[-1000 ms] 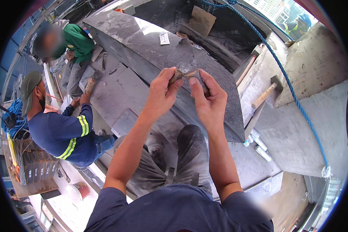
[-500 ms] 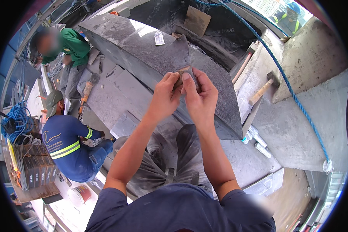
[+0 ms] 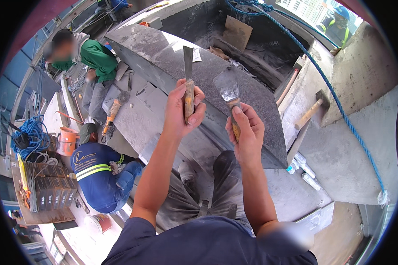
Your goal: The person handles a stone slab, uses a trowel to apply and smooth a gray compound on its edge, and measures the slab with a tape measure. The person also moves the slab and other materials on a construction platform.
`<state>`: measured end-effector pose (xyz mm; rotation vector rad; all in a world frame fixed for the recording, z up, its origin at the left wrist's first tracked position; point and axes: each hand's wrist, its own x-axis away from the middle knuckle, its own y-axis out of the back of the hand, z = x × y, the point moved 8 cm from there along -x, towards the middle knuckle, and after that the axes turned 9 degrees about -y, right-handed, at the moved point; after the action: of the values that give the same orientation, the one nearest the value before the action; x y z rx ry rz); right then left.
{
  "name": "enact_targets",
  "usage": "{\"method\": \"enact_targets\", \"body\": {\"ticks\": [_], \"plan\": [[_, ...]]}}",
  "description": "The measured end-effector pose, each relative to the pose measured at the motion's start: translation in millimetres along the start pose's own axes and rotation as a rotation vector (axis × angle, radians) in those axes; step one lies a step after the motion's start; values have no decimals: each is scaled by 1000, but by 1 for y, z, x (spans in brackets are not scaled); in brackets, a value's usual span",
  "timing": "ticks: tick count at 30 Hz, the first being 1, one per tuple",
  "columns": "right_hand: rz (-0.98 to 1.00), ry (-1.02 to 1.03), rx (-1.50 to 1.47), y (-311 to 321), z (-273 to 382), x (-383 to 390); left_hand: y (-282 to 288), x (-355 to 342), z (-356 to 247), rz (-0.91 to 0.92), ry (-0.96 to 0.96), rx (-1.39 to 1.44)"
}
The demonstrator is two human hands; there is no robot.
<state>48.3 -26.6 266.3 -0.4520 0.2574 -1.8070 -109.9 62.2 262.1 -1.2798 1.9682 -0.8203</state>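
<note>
My left hand (image 3: pixel 179 108) is closed round the worn handle of a putty knife (image 3: pixel 189 92), whose narrow-looking dark blade points up and away from me. In my right hand (image 3: pixel 248 128) is a second putty knife (image 3: pixel 226 86), its broad, grey-smeared blade showing flat. The hands are apart, and both tools are raised in front of a dark granite-like stone slab (image 3: pixel 256 110). On that slab, beyond the left blade, lies a small white packet (image 3: pixel 197 54), partly hidden.
A hammer (image 3: pixel 311 112) lies on the right, near plastic bottles (image 3: pixel 311 180). A blue rope (image 3: pixel 336 104) crosses the right side. Two people crouch at the left, one in green (image 3: pixel 99 62), one in blue (image 3: pixel 95 172), near an angle grinder (image 3: pixel 114 112).
My hands have moved apart from being close together over the slab. The two putty knives now show separately, blades up. My view has shifted slightly.
</note>
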Motion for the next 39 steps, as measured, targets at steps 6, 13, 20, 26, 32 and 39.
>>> {"method": "enact_targets", "body": {"ticks": [6, 13, 20, 26, 32, 39], "plan": [[100, -12, -55, -21, 2, 5, -14, 9, 0, 123, -32, -21], [12, -8, 43, -19, 3, 5, -18, 15, 9, 33, -139, -351], [-69, 90, 135, -10, 25, 10, -14, 23, 12, 46, -19, -585], [86, 172, 119, -26, 41, 22, -9, 22, 26, 105, -10, -789], [83, 323, 210, 14, 33, 37, 15, 7, 14, 21, -112, -755], [4, 416, 333, 82, 36, 50, 19, 14, 21, 50, -46, -930]]}}
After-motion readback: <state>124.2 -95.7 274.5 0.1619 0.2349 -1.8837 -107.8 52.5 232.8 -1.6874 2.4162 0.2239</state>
